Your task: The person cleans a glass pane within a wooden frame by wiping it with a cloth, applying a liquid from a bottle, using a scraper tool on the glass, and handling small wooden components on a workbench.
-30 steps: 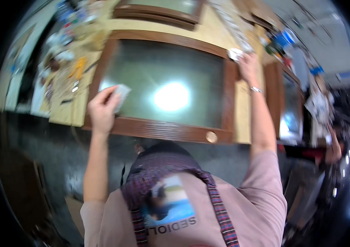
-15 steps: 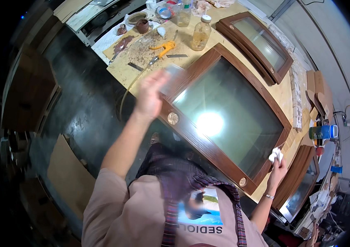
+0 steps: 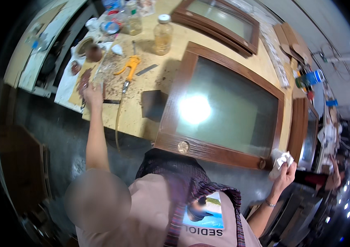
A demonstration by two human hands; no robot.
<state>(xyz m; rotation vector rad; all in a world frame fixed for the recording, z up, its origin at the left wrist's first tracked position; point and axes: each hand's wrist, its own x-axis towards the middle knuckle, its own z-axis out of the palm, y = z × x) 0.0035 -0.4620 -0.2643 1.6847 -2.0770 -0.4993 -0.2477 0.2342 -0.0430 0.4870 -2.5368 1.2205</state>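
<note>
Four o'clock: right hand [image 3: 284, 176] pinches soft-looking white wad [image 3: 280, 160]. Ten o'clock: left hand [image 3: 94, 95], grip unclear. Glass panel [image 3: 232, 111], likely fragile: hold wooden frame [image 3: 220, 153].

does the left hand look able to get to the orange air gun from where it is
Probably yes: the left hand is near the orange air gun, with nothing tall apparent between them, just scattered brown bits. Whether that hand holds something is hard to tell.

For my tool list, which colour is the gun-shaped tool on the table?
The gun-shaped tool is orange-yellow; the head view shows it best.
</note>
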